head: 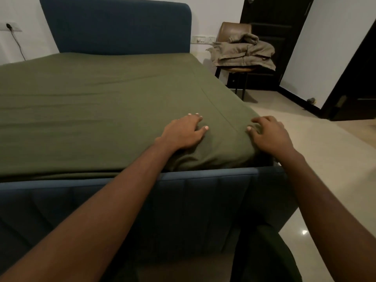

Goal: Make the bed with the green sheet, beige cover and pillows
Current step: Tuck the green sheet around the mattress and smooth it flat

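Observation:
The green sheet (pixel 105 102) lies spread over the mattress of a blue bed. At the near right corner my left hand (pixel 183 133) rests palm down on the sheet, fingers slightly bent. My right hand (pixel 268 135) sits on the corner itself, its fingers pressing into the bunched fabric there. The beige cover (pixel 244 51) lies crumpled in a heap on a chair beyond the bed's right side. No pillows are in view.
The blue headboard (pixel 116 25) stands against the far wall and the blue footboard (pixel 142 192) is right in front of me. The chair (pixel 238 29) stands beside a dark door (pixel 270 21). Pale tiled floor (pixel 325 155) runs along the bed's right side.

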